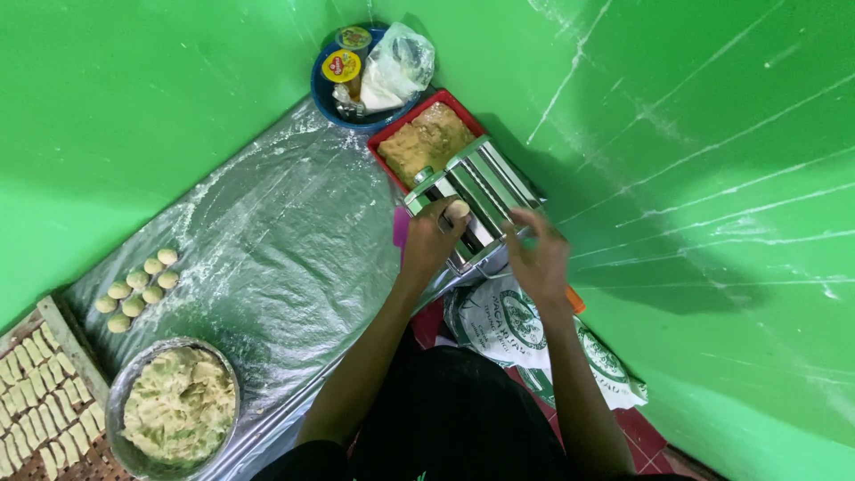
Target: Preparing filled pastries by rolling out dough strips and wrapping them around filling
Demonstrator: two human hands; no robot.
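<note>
A shiny metal pasta roller machine (481, 183) stands on the plastic-covered surface. My left hand (434, 239) presses a pale dough ball (458, 209) onto the top of the machine's rollers. My right hand (537, 254) is closed at the machine's right side, seemingly on its crank handle, which the fingers hide.
A red tray (385, 141) of brownish filling sits behind the machine, a blue bowl (322, 93) with cups and a plastic bag beyond it. Several dough balls (138, 289), a metal bowl (120, 405) of dough and a woven tray (62, 343) of cut pieces lie left. A printed sack (525, 325) lies near me.
</note>
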